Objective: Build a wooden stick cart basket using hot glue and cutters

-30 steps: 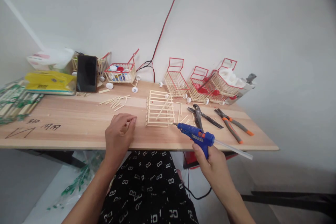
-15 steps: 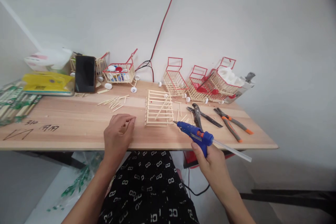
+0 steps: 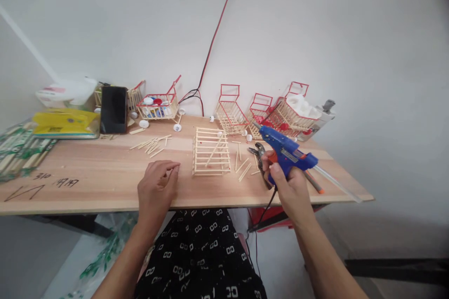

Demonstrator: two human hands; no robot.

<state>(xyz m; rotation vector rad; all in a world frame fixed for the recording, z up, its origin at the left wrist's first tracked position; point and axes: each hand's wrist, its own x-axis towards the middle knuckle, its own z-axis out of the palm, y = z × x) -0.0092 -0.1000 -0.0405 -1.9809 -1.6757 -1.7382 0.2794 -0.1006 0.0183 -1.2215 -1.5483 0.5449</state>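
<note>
My right hand grips a blue hot glue gun, its nozzle pointing up and left over the table. A clear glue stick sticks out of the gun's back end. My left hand rests at the table's front, thumb and index finger pinched; I cannot make out whether anything is between them. Just right of that hand, apart from it, a slatted frame of thin wooden sticks lies on the table, with a loose stick slanting across it. Pliers lie partly hidden behind my right hand.
Small stick-built carts with red handles stand along the wall, one holding bottle caps. Cut sticks lie on the wooden table. A phone, a yellow packet and bundled sticks are at left.
My right hand has lifted the glue gun up and to the right, drawing its nozzle away from the frame's corner. My left hand stays pinched in about the same place.
</note>
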